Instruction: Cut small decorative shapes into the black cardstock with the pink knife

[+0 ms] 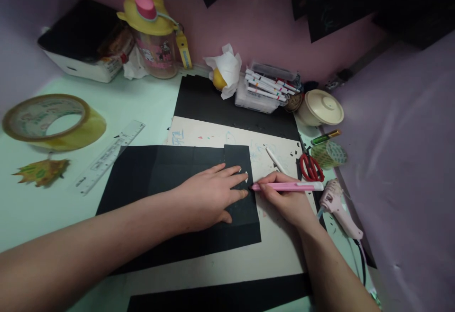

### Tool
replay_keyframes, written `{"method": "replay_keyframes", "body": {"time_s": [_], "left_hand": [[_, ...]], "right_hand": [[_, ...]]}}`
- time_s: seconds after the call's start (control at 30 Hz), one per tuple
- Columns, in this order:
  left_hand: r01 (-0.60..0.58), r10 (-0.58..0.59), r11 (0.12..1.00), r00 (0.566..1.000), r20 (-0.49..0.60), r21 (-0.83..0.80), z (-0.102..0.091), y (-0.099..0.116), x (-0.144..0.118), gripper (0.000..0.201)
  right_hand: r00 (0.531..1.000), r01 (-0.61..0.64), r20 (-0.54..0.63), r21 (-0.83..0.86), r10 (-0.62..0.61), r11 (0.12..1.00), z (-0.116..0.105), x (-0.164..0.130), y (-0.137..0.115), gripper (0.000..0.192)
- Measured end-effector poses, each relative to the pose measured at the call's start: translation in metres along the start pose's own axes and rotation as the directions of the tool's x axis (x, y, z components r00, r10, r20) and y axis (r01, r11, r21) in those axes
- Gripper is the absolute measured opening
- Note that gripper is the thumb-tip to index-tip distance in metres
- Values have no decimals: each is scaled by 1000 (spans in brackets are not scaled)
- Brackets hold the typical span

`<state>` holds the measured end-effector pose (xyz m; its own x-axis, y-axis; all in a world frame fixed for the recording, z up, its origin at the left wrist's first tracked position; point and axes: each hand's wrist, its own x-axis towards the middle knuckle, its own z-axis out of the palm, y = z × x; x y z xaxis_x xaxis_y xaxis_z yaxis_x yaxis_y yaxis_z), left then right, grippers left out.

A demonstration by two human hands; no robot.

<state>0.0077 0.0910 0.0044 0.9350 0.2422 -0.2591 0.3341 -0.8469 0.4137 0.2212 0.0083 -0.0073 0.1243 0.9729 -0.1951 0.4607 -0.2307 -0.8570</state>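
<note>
Black paper point(159, 184) lies on a cream board point(277, 250) — the left hand point(209, 196) presses flat on it, fingers slightly spread. Just right of the paper, the right hand point(284, 200) pinches a pink craft knife point(287, 186), its tip at the paper's edge — red scissors point(311, 167) nearby.

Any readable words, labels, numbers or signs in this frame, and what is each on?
None can be read for certain.
Ruler: scale marks, digits too small.
Tape roll: core print blurred.
Water bottle: picture and strap print blurred.
Cutting board: blue scribble, illegible.
Marker pens: labels too small.
</note>
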Motion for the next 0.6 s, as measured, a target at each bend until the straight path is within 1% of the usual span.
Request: {"method": "replay_keyframes", "body": {"time_s": [0.27, 0.6], "left_hand": [[1, -1, 1000, 1000, -23, -18, 1, -1, -1, 65], [6, -6, 1000, 1000, -8, -20, 0, -1, -1, 65]], "right_hand": [[1000, 2, -22, 10, -2, 1000, -1, 1, 4, 14], [998, -16, -55, 14, 16, 1000, -1, 2, 7, 13]]}}
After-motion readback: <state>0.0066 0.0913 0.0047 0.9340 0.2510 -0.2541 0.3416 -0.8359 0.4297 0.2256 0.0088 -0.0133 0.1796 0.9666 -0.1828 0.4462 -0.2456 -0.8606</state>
